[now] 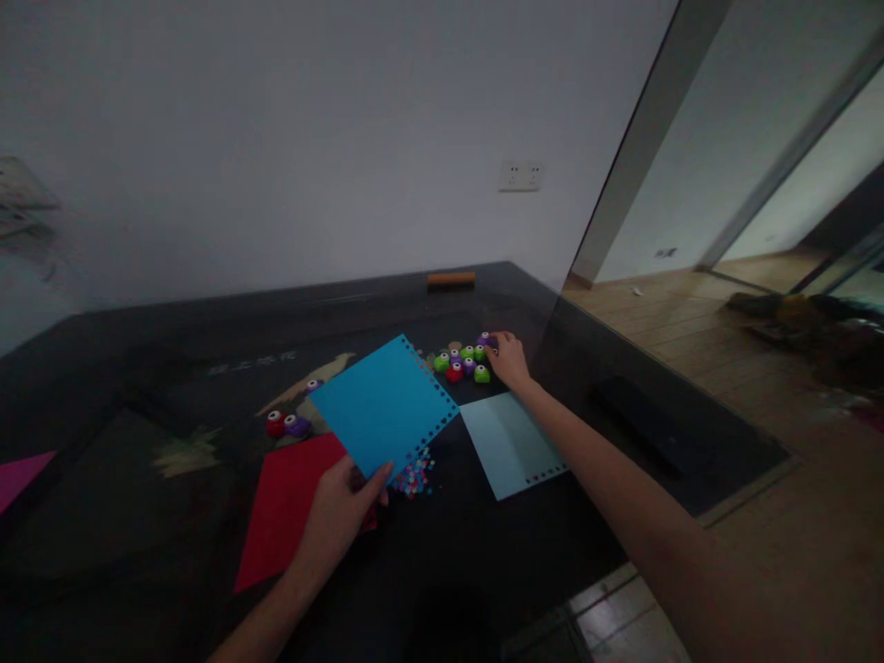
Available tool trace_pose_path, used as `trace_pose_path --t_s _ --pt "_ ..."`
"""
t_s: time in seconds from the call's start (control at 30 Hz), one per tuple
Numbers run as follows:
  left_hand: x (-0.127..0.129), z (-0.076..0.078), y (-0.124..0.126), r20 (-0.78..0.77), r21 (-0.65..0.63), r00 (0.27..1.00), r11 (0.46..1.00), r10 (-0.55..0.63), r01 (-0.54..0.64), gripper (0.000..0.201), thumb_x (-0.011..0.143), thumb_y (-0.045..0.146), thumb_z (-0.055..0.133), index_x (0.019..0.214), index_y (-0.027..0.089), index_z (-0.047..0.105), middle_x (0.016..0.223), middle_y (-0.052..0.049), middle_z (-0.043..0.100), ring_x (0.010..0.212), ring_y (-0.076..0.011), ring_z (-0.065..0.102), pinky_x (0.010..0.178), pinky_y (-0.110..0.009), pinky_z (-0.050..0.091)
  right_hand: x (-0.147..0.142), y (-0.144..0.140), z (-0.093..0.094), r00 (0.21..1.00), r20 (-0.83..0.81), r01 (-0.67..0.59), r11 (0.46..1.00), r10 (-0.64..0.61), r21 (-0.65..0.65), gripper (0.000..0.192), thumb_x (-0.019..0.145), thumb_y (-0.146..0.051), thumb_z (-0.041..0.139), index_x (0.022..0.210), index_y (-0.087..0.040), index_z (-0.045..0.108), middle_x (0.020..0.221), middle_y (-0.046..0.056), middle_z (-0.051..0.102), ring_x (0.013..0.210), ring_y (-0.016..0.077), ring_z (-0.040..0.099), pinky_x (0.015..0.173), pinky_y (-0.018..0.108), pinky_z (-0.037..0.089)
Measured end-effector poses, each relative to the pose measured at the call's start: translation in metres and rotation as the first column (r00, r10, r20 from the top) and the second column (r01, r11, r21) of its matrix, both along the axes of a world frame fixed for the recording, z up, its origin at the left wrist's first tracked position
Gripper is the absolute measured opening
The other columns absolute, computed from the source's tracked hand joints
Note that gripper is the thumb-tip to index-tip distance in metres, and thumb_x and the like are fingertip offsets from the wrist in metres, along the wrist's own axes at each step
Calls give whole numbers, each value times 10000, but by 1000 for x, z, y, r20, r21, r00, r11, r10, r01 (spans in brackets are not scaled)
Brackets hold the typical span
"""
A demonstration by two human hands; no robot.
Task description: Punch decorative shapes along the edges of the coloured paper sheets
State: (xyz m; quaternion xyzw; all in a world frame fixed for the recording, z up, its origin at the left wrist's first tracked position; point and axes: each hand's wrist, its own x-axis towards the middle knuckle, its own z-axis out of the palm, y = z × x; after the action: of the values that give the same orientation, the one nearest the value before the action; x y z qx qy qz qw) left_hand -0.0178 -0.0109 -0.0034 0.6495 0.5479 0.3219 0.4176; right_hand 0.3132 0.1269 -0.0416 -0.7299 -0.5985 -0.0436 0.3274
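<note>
Head camera view shows the left hand (354, 493) pinching a blue sheet of paper (383, 405) by its near corner, up over the table (442, 562). Little holes run along two of its edges. The right hand (507, 357) is at a purple craft punch (484, 340), by more punches (454, 372); I cannot tell if it grips. Paper bits (414, 477) lie near the blue sheet, and red paper (283, 511) lies partly under the left hand.
</note>
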Motion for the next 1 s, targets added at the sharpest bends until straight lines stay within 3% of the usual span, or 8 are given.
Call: trace_pose_path --t_s 0.23,0.5,0.63,0.73,0.83,1.0 --pt "0 4 -1 -21 -8 1000 1000 -10 9 328 733 491 556 706 164 568 521 -10 613 518 -190 574 530 -294 429 3 5 -2 997 -73 -10 992 20 126 360 866 -328 456 1134 -109 554 1170 192 550 1129 295 469 959 451 345" --pt "2 0 -2 17 -19 1000 1000 -16 16 311 727 477 573 679 171 551 519 -9 615 509 -187 581 523 -292 435 9 -14 8 989 -96 -101 982 117 159 362 909 -297 353 1140 -108 557 1160 165 576 1109 231 516 935 383 409" --pt "3 0 -2 20 -9 1000 1000 -18 18 301 728 467 577 687 169 555 510 -5 611 510 -188 584 523 -289 435 -11 -8 9 983 -55 -169 977 177 131 349 908 -298 386 1158 -136 567 1266 132 539 1236 208 429 1036 366 320" --pt "2 1 -1 8 3 1000 1000 -19 19 308 728 473 574 682 169 556 511 -5 608 512 -189 584 522 -286 430 -24 1 11 986 -42 -158 984 162 84 384 903 -304 414 1178 -81 563 1303 180 505 1264 226 406 1049 357 297" --pt "1 2 -2 -2 3 1000 1000 -23 23 315 736 477 565 685 167 558 518 -6 609 514 -189 584 525 -286 427 -29 7 12 992 -40 -118 993 119 23 391 899 -296 431 1154 -39 579 1263 224 527 1265 255 410 1036 367 303" --pt "1 1 -3 17 -4 999 1000 -31 31 301 741 464 561 695 167 554 524 -6 609 533 -191 593 545 -291 440 -31 8 12 995 -43 -96 993 94 -70 284 875 -248 477 1027 -82 651 1120 193 629 1215 259 467 1007 372 324"
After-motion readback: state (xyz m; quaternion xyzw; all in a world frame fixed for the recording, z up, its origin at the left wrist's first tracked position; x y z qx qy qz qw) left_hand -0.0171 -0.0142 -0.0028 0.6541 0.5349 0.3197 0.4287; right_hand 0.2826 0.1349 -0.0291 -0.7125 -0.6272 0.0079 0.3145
